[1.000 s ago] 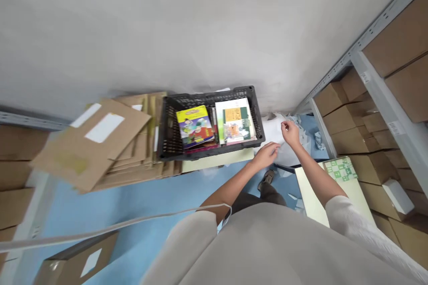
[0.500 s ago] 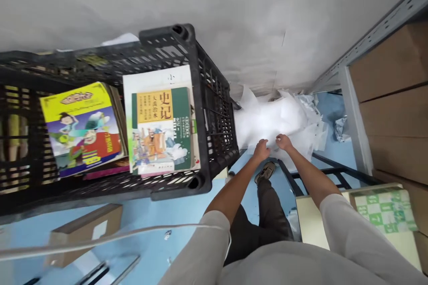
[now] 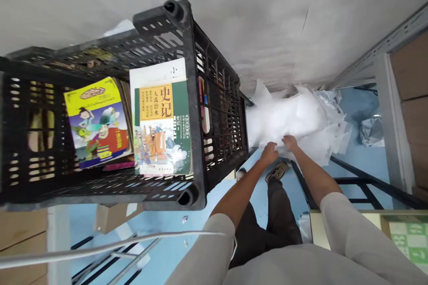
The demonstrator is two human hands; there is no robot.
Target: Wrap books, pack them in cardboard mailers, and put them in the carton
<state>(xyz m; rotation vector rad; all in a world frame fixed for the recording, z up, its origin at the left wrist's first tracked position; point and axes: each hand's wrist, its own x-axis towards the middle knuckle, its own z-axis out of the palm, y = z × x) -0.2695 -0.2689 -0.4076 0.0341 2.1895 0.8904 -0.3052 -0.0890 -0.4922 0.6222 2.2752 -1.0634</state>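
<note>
Blk plastic crate [image 3: 196,98], L edge partly cut off; 史记 bk [image 3: 158,124] by its R edge, white bk [image 3: 157,73] beneath mostly hidden. L hand [image 3: 269,153], R hand [image 3: 290,142]: fingers bent, narrow; can't tell if gripping. White sheets [image 3: 290,116] at fingertips, beyond crate's R end; underside hidden.

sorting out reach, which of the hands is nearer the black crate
Left. The left hand is right of the black crate, not touching; the right hand is farther off that way.

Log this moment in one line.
left hand: by near edge of white sheets, contact unclear | right hand: same edge, contact unclear | black crate: left of hands, books inside
</note>
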